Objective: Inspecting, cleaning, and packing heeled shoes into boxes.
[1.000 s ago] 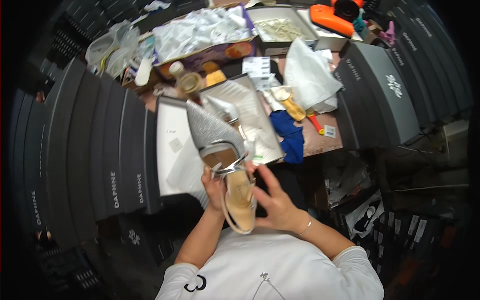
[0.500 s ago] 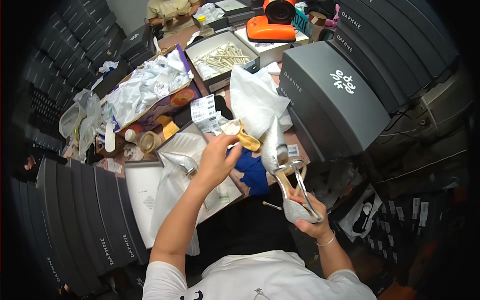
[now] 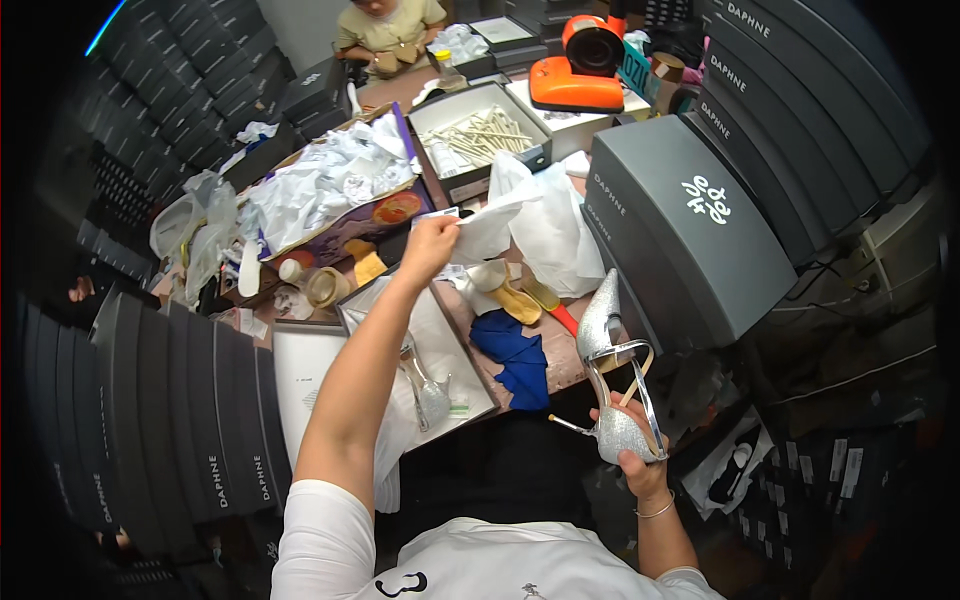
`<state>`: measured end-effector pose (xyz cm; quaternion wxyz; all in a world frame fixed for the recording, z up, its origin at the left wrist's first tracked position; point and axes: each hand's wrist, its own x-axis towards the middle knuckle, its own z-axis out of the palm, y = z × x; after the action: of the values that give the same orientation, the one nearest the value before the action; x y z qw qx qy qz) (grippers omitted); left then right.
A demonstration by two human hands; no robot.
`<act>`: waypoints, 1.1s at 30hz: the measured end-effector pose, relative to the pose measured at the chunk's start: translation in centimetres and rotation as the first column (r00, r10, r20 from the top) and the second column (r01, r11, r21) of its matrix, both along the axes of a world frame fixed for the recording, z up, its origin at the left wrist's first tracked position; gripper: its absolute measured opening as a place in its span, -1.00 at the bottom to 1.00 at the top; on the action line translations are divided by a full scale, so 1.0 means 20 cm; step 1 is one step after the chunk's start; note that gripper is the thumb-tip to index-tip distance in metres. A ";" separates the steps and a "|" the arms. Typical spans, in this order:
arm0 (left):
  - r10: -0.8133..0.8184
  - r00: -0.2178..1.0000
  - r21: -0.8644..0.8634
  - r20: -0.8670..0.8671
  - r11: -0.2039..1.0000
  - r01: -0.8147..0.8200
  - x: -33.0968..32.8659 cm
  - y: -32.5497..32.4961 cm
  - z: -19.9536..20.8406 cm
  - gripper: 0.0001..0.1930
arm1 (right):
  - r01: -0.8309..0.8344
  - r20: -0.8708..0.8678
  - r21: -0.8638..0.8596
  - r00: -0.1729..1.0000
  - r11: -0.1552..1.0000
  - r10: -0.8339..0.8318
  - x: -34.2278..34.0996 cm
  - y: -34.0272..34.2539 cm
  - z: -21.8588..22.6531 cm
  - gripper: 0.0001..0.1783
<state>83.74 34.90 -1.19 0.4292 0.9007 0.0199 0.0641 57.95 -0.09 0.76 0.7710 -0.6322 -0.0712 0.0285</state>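
My left hand (image 3: 432, 250) is closed in a pinch on the edge of a white sheet of tissue paper (image 3: 490, 222), which stretches right toward more white paper (image 3: 560, 235). In my right hand (image 3: 645, 472) is a silver glittery high-heeled shoe (image 3: 600, 325), held by its heel end with the pointed toe away from me and the thin heel sticking out left. A matching silver shoe (image 3: 430, 398) lies in the open shoebox (image 3: 470, 412) below my left forearm, partly covered by white wrapping. A yellow cloth (image 3: 515, 302) and a blue cloth (image 3: 512, 352) lie between my hands.
Dark shoeboxes (image 3: 690, 220) are stacked at right, with more stacks (image 3: 190, 400) at left. Behind stand a box of crumpled paper (image 3: 330, 180), a box of pale sticks (image 3: 480, 135) and an orange device (image 3: 577, 85). Another person (image 3: 390, 35) sits across the table.
My left hand has gone from beside the yellow cloth up to the tissue paper, now pinched and pulled leftward. The shoe stays in my right hand. The view has shifted slightly.
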 end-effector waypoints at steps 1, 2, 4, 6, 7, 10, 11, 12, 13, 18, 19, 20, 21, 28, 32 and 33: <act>0.096 0.989 0.029 0.110 0.995 -0.100 -0.01 0.08 0.11 -0.73 | -0.050 0.053 -0.019 0.997 0.999 0.051 0.01 0.00 0.01 -0.23; 0.180 0.959 0.047 0.218 0.980 -0.194 -0.04 0.14 0.24 -0.76 | -0.092 0.102 -0.039 0.990 0.995 0.095 0.01 -0.01 0.01 -0.20; 0.102 0.802 0.172 0.589 0.953 -0.248 -0.16 0.20 0.54 -0.83 | -0.121 0.223 -0.128 0.964 0.984 0.147 -0.01 0.00 0.03 -0.20; -0.214 0.621 0.494 0.754 0.808 -0.322 -0.36 0.17 0.80 -0.88 | -0.112 0.310 -0.256 0.931 0.960 0.191 -0.04 -0.01 0.03 -0.20; -0.330 0.650 0.624 0.685 0.726 -0.289 -0.47 0.10 0.84 -0.95 | -0.088 0.289 -0.189 0.947 0.978 0.141 -0.07 0.02 0.08 -0.31; -0.514 0.835 0.848 0.197 0.517 0.119 -0.73 0.09 0.53 -0.92 | -0.114 0.142 0.050 0.984 0.992 0.106 -0.15 0.08 0.12 -0.30; -0.427 0.896 0.738 -0.120 0.566 0.368 -0.82 0.13 0.42 -0.79 | -0.141 0.098 0.106 0.987 0.984 0.130 -0.17 0.11 0.17 -0.27; -0.325 0.890 0.573 -0.319 0.682 0.454 -0.90 0.16 0.35 -0.66 | -0.172 0.086 0.140 0.983 0.975 0.161 -0.19 0.12 0.18 -0.26; -0.326 0.881 0.379 -0.344 0.810 0.448 -0.96 0.23 0.24 -0.61 | -0.211 0.073 0.175 0.977 0.962 0.201 -0.20 0.13 0.18 -0.25; -0.020 0.999 0.251 0.031 0.968 0.011 -1.12 0.29 0.11 -0.77 | -0.413 -0.094 0.265 0.889 0.872 0.449 -0.25 0.09 0.29 -0.07; 0.061 0.979 0.247 0.194 0.963 -0.109 -1.14 0.30 0.10 -0.79 | -0.471 -0.113 0.269 0.851 0.840 0.513 -0.25 0.10 0.31 -0.07; 0.072 0.957 0.237 0.281 0.961 -0.142 -1.16 0.27 0.12 -0.82 | -0.502 -0.112 0.260 0.833 0.825 0.542 -0.26 0.13 0.34 -0.09; 0.085 0.927 0.225 0.365 0.958 -0.176 -1.20 0.23 0.16 -0.84 | -0.533 -0.141 0.243 0.807 0.810 0.573 -0.25 0.19 0.36 -0.11; -0.160 0.822 0.225 0.546 0.974 0.040 -1.47 0.15 0.38 -0.71 | -0.572 -0.159 0.319 0.754 0.756 0.638 -0.07 0.59 0.23 -0.25; -0.012 0.883 0.145 0.469 0.987 -0.064 -1.53 0.21 0.39 -0.79 | -0.164 0.393 -0.667 0.751 0.727 0.531 -0.10 0.75 0.20 -0.51; 0.084 0.887 0.078 0.453 0.988 -0.133 -1.51 0.24 0.38 -0.81 | -0.220 0.384 -0.669 0.715 0.710 0.584 -0.13 0.75 0.23 -0.53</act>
<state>53.55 39.68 6.31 0.3692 0.8807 -0.0327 0.2949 55.45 14.88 5.44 0.4544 -0.7795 -0.4298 0.0342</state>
